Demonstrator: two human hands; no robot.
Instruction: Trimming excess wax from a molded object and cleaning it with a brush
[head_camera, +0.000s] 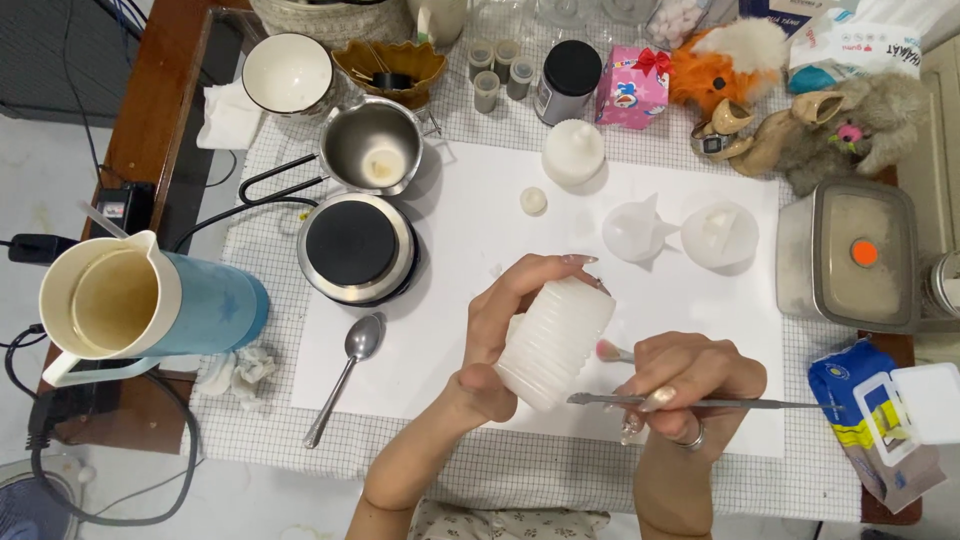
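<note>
Hands holding ribbed white candle (556, 340), thin metal tool (720, 403)

Home craft table: hotplate (352, 245), moulds (718, 234)

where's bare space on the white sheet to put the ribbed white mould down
Bare sheet lies between the spoon and the left hand, and between the steel pot and the white dome. The table's back edge is crowded with jars and plush toys.

A ribbed white mould (555, 340) is gripped in the left hand (500, 330) over the white sheet (470, 220). A thin metal tool (700, 403) is pinched in the right hand (690, 385), its tip at the mould's near end. A spoon (345, 375) is seen to the left, a hotplate (355, 247) farther off.
</note>
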